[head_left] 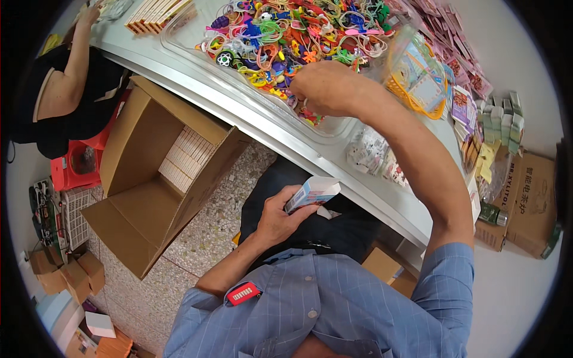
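Observation:
My left hand (278, 216) is closed around a small printed cardboard box (311, 194) in front of my lap, with its white top flaps standing open. My right hand (325, 88) reaches over the near right part of a clear plastic tray (197, 65). Its fingers curl down among a heap of colourful small rubber toys on looped cords (286, 42). What those fingers hold, if anything, is hidden under the hand.
A large open carton (143, 128) holding rows of small boxes stands left of the table (334, 164). Plastic bags (367, 149) lie under my right forearm; a yellow basket (418, 98) of packets sits beyond it. Pink packets (439, 36) fill the back right. Another person's arm (74, 71) shows far left.

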Tool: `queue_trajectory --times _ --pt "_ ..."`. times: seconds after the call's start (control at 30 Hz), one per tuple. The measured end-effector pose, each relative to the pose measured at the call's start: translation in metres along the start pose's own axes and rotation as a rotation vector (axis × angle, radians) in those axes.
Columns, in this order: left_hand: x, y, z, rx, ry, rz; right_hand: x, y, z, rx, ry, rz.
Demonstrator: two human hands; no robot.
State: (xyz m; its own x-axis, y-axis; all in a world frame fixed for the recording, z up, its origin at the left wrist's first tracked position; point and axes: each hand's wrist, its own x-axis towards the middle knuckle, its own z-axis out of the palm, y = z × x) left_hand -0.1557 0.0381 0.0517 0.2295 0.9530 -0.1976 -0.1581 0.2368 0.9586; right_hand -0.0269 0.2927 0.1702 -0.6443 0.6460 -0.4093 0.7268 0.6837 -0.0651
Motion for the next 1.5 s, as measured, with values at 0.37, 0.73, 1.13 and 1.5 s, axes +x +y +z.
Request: queue_trajectory --times 0.37,0.73,1.13,1.5 --pt "0.018 0.005 -0.005 -0.020 -0.040 -0.114 -0.006 0.059 -0.021 0.791 0.059 -0.150" --pt "0.021 -0.001 -0.014 -0.002 -0.014 -0.172 0.005 0.041 -0.032 1.104 -0.036 -0.357" --pt "0.019 0.008 -0.014 -0.039 0.011 -0.159 0.014 0.025 -0.010 0.143 -0.091 -0.329" --pt "0.003 0.016 -0.003 -0.223 -0.015 -0.130 -0.159 0.005 -0.029 0.954 0.276 -0.048"
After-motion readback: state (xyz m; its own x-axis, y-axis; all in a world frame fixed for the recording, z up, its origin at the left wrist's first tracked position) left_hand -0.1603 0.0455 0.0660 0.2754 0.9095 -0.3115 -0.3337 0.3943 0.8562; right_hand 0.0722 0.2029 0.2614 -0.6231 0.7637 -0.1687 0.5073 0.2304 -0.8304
